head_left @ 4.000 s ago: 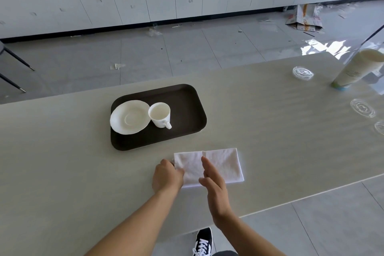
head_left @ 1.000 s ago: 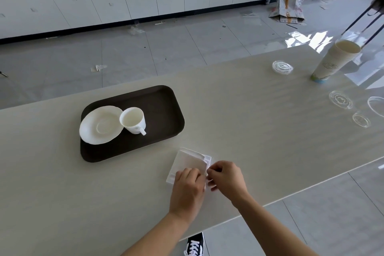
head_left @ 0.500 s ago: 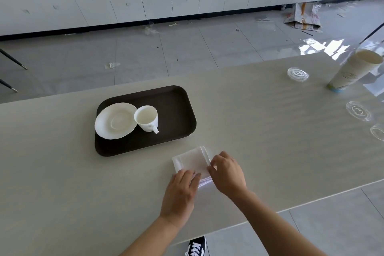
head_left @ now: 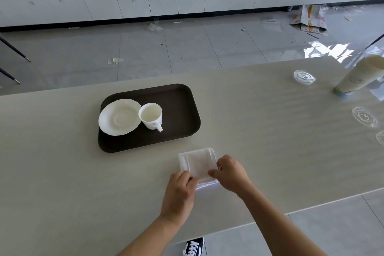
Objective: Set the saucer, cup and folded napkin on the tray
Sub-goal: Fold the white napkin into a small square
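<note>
One table [head_left: 270,131], tray [head_left: 178,110] on it: saucer [head_left: 119,117] and cup [head_left: 150,115] crowd its left end, likely leaving room for napkin [head_left: 198,162], folded on table near tray; left hand [head_left: 178,195] and right hand [head_left: 230,173] fingers pinch its near corners, probably to lift

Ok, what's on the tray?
A saucer and a cup beside it, on the left part of the tray. Anything beneath them is hidden. The napkin is not on it.

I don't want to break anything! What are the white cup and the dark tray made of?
The small white handled cup looks like glazed ceramic: smooth, thick-walled, faintly shiny. The dark brown rectangular tray is probably matte plastic: dull, with rounded moulded corners.
</note>
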{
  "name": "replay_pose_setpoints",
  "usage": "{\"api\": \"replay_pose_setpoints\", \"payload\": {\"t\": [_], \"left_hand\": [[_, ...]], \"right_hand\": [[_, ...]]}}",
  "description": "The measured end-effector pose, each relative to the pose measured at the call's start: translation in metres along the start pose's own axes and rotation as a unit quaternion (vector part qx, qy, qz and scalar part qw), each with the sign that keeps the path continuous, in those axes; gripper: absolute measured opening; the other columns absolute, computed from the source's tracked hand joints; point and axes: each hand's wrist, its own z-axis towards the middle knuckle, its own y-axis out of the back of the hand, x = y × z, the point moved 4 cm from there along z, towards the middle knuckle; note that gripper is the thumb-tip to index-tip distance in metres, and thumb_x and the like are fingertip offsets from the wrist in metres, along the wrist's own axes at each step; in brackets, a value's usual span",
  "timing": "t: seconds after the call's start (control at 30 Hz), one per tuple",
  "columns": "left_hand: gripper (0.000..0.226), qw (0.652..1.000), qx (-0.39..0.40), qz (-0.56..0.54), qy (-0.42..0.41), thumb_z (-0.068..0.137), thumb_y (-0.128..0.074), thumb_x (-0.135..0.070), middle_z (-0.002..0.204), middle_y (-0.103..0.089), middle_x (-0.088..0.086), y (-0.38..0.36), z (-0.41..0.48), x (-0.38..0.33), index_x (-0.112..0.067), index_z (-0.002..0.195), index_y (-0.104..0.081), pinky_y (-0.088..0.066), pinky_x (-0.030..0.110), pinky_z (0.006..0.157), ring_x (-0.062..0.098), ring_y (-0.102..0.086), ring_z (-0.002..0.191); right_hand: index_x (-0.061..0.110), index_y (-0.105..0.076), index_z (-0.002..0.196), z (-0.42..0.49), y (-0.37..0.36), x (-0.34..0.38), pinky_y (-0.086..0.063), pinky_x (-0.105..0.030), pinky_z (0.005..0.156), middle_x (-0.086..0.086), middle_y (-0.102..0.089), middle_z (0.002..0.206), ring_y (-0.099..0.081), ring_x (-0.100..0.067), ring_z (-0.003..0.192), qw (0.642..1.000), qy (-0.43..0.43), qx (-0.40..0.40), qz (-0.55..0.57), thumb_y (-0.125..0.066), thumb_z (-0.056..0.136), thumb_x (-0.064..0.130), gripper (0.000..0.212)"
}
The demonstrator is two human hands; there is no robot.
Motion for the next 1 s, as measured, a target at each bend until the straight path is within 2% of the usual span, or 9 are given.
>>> {"api": "replay_pose_setpoints", "payload": {"t": [0.13,0.2,0.27,0.33,0.4,0.47,0.53,0.77,1.0], "left_hand": [[0.047,1.000,0.028,0.004,-0.010,0.053,-0.063,0.014,0.077,-0.054,0.001,-0.005,-0.001,-0.006,-0.016,0.089,-0.067,-0.047,0.032,0.064,0.023,-0.051,0.073],[0.037,0.999,0.033,-0.004,-0.007,0.061,-0.059,0.001,0.083,-0.054,0.000,-0.003,0.002,-0.007,-0.019,0.092,-0.065,-0.046,0.033,0.069,0.023,-0.051,0.080],[0.018,1.000,0.025,-0.006,0.006,0.072,-0.056,-0.013,0.093,-0.056,0.001,0.003,0.010,-0.006,-0.020,0.087,-0.063,-0.046,0.035,0.078,0.025,-0.054,0.091],[0.013,1.000,0.014,0.024,0.014,0.082,-0.056,-0.019,0.111,-0.059,0.009,0.003,0.022,-0.003,-0.015,0.092,-0.064,-0.047,0.044,0.096,0.031,-0.055,0.112],[0.039,0.994,0.070,0.082,0.030,0.093,-0.048,-0.028,0.144,-0.045,0.018,-0.006,0.034,0.001,-0.009,0.126,-0.055,-0.032,0.051,0.114,0.037,-0.035,0.139],[0.062,0.979,0.150,0.131,0.036,0.099,-0.025,-0.040,0.161,-0.011,0.018,-0.018,0.035,0.005,-0.009,0.152,-0.016,-0.013,0.053,0.120,0.037,-0.003,0.149],[0.067,0.970,0.184,0.150,0.044,0.097,-0.009,-0.045,0.162,0.003,0.017,-0.028,0.027,0.009,-0.010,0.153,0.004,-0.005,0.054,0.120,0.036,0.010,0.147],[0.070,0.977,0.161,0.131,0.050,0.098,-0.023,-0.053,0.161,-0.009,0.014,-0.033,0.021,0.014,-0.009,0.152,-0.015,-0.008,0.050,0.115,0.033,-0.005,0.148],[0.072,0.964,0.221,0.133,0.066,0.095,-0.004,-0.057,0.159,0.022,0.009,-0.032,0.022,0.014,-0.014,0.151,0.014,0.009,0.051,0.119,0.030,0.024,0.145]], "right_hand": [[0.016,-0.041,0.061,-0.001,-0.004,0.001,-0.042,-0.034,0.059,-0.004,-0.051,0.086,-0.049,-0.023,0.069,0.999,0.017,-0.006,-0.034,-0.072,0.083,0.024,0.039],[0.011,-0.051,0.078,-0.004,-0.007,0.002,-0.049,-0.039,0.065,-0.006,-0.053,0.093,-0.054,-0.027,0.074,0.999,0.021,-0.039,-0.023,-0.072,0.083,0.021,0.023],[0.014,-0.054,0.111,-0.007,-0.009,0.001,-0.050,-0.034,0.073,-0.005,-0.053,0.115,-0.058,-0.029,0.093,0.996,0.038,-0.083,-0.014,-0.075,0.081,0.021,0.038],[0.020,-0.037,0.144,-0.009,-0.013,0.002,-0.048,-0.032,0.096,-0.003,-0.038,0.150,-0.044,-0.027,0.127,0.986,0.112,-0.110,-0.050,-0.074,0.083,0.021,0.072],[0.029,-0.013,0.157,-0.010,-0.020,0.007,-0.025,-0.035,0.118,0.007,-0.013,0.167,-0.011,-0.022,0.152,0.969,0.197,-0.091,-0.119,-0.059,0.094,0.023,0.079],[0.031,-0.001,0.158,-0.008,-0.028,0.005,-0.004,-0.037,0.124,0.013,0.003,0.166,0.013,-0.015,0.153,0.954,0.239,-0.053,-0.173,-0.036,0.101,0.027,0.067],[0.031,0.003,0.158,-0.003,-0.031,-0.005,0.004,-0.039,0.126,0.014,0.010,0.165,0.019,-0.014,0.151,0.946,0.245,-0.033,-0.211,-0.019,0.104,0.039,0.059],[0.031,0.005,0.157,0.006,-0.032,-0.023,0.004,-0.047,0.120,0.013,0.008,0.166,0.011,-0.021,0.154,0.930,0.245,-0.035,-0.271,-0.015,0.103,0.060,0.065],[0.035,0.014,0.155,0.005,-0.031,-0.021,0.014,-0.043,0.119,0.019,0.023,0.162,0.020,-0.018,0.152,0.938,0.232,-0.009,-0.258,-0.008,0.101,0.064,0.065]]}}
